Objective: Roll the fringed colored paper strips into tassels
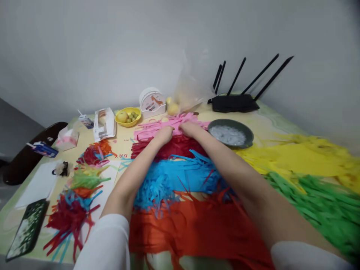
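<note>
Both my arms reach far across the table over layered fringed paper. My left hand (pixel 164 135) and my right hand (pixel 189 129) lie close together on the near edge of the pink fringed paper (pixel 157 127), fingers curled and pressed on it. Below it lie dark red fringed paper (pixel 174 147), blue fringed paper (pixel 180 178) and orange-red fringed paper (pixel 197 228). Motion blur smears the fingers, and I cannot tell whether they pinch the strips.
A grey bowl (pixel 244 129) with white bits sits right of my hands. Yellow paper (pixel 303 157) and green fringed paper (pixel 317 206) lie right. Loose coloured scraps (pixel 75 202), a phone (pixel 28 228), a yellow fruit bowl (pixel 128 117) and a black router (pixel 234 102) surround.
</note>
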Available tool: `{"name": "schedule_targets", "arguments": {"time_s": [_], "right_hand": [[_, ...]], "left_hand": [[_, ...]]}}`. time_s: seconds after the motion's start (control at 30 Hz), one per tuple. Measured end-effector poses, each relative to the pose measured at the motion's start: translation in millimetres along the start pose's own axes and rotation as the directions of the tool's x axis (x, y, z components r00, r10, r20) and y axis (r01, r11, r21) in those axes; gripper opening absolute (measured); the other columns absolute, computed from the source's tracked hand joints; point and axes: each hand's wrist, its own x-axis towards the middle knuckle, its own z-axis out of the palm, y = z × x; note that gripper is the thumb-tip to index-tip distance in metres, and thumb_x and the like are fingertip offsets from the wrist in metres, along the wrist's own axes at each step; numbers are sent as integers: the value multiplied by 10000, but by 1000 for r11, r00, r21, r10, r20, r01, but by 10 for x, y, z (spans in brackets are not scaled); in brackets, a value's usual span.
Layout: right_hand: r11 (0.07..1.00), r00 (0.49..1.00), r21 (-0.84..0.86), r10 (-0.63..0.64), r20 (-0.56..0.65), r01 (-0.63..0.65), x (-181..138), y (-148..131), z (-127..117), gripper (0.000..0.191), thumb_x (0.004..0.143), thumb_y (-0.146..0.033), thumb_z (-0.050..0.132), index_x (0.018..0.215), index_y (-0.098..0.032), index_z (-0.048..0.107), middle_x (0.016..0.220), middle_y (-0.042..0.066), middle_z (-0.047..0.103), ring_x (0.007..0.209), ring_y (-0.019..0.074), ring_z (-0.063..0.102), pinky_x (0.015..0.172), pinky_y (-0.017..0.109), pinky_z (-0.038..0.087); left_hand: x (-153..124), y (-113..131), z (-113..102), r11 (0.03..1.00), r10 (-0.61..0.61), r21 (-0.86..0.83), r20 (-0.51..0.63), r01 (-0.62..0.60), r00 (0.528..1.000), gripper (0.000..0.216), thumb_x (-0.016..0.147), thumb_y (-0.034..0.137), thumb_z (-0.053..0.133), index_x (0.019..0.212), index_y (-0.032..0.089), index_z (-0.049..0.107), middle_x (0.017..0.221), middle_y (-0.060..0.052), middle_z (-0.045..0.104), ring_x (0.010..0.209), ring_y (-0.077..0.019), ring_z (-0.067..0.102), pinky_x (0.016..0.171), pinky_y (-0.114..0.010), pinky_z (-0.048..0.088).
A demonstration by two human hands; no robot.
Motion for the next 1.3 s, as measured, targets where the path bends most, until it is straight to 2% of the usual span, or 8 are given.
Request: {"name": "schedule_targets", "arguments": {"time_s": [0.1,0.2,0.4,0.6,0.8,1.03,1.17,1.3], "right_hand": [[999,1000,-41,0,27,1,54,120,66,322,932,-342,612,1158,-113,623,1185,114,636,1066,225,628,928,442,517],[998,1000,-56,-1,14,2,59,214,68,290,949,-322,575,1115,-95,645,1156,131,661,1080,235,624,952,443,480],[999,999,-14,-31,-8,30,94,334,-12,221,906,-165,517,989,-106,713,1076,169,724,1018,232,643,834,278,417],[998,998,17,-55,-18,55,127,359,19,161,904,-192,562,981,-113,679,1026,110,717,948,198,642,813,303,451],[998,997,13,-67,-27,68,138,363,60,175,928,-291,591,951,-131,659,1001,59,690,933,179,636,862,364,484],[997,996,29,-74,-44,75,146,376,116,156,837,-115,571,932,-124,694,969,120,725,922,210,643,750,268,415],[997,997,45,-65,-48,67,151,385,117,167,803,-105,575,908,-137,701,970,120,732,910,218,647,726,258,399],[996,997,72,-44,-70,49,99,377,40,177,794,-127,605,943,-130,700,993,130,733,938,238,649,772,274,422]], "left_hand": [[288,-113,255,1000,-21,1,60,21,998,292,947,281,559,1197,139,610,1226,-127,632,1081,-225,628,937,-427,525],[390,-230,368,1000,-14,-15,82,15,997,346,929,354,591,1213,155,588,1245,-104,605,1088,-230,615,922,-463,533],[445,-371,303,993,-44,-107,80,52,996,303,866,257,645,1126,107,690,1163,-155,706,1064,-238,652,963,-340,487],[469,-401,265,975,-77,-203,61,88,995,306,842,221,642,1109,93,718,1137,-151,731,1009,-227,673,924,-307,491],[543,-478,282,959,-86,-266,69,101,994,233,811,200,639,987,114,765,945,-102,770,844,-199,686,845,-293,512],[555,-444,253,952,-112,-282,50,121,993,232,806,190,616,963,118,772,897,-98,768,805,-191,677,818,-282,505],[566,-379,247,951,-141,-273,39,146,989,203,796,172,614,903,111,776,852,-108,763,784,-200,676,805,-290,502],[608,-322,286,948,-197,-258,-7,189,980,193,745,71,599,835,118,764,875,-119,759,837,-207,683,832,-285,490]]}}
